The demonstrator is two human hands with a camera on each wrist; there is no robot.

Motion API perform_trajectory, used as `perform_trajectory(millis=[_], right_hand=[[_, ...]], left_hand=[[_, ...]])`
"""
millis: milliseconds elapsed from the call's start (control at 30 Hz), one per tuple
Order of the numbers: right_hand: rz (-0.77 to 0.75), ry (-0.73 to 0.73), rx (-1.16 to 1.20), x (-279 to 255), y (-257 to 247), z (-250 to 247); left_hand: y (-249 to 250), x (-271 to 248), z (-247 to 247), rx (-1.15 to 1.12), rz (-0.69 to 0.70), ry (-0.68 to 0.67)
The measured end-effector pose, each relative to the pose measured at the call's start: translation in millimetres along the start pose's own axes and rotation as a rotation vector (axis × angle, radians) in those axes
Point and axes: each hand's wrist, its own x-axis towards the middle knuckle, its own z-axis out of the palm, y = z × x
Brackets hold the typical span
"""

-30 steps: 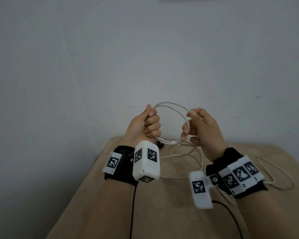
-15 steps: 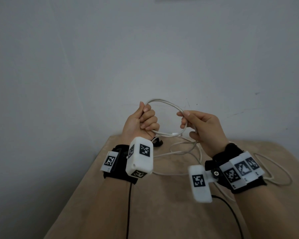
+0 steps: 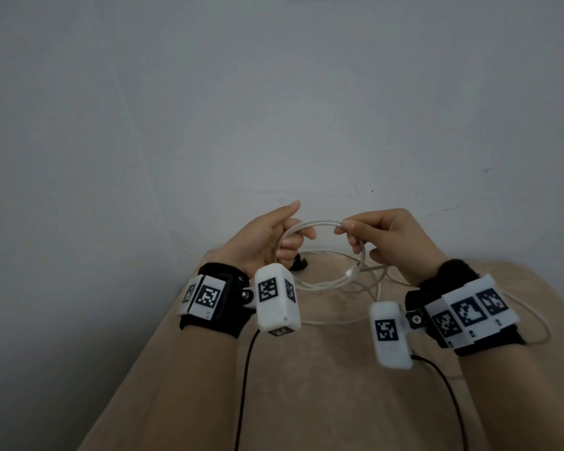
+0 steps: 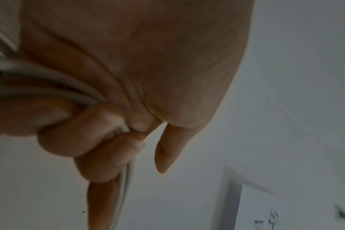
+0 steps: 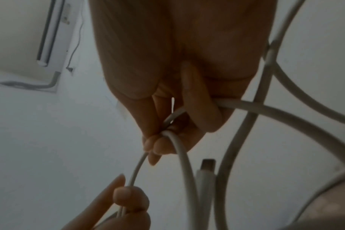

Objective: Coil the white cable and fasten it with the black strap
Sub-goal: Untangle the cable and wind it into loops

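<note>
Above the tan table (image 3: 306, 385), both grips hold the white cable (image 3: 323, 224)'s upright coil, left hand (image 3: 267, 242), right hand (image 3: 394, 242).

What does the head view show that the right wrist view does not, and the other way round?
Only the head view shows the strap lying on the table and the slack cable trailing there. Only the right wrist view shows the plug close up. Both show the right hand pinching the cable and the left hand gripping the coil.
</note>
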Motion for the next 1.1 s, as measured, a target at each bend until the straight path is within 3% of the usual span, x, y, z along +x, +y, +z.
perform_trajectory(millis=[267, 633, 1100], right_hand=[[-0.031, -0.109, -0.175, -1.7, -3.5, 9.5], [-0.047, 0.043, -0.075, 0.5, -4.7, 14.2], [0.031, 0.083, -0.161, -1.3, -6.1, -1.3]], left_hand=[[-2.2, 4.7, 8.9, 0.221, -0.1, -0.073], [-1.9, 6.5, 12.9, 0.174, 0.106, 0.063], [8.4, -2.7, 0.0, 0.037, 0.204, 0.195]])
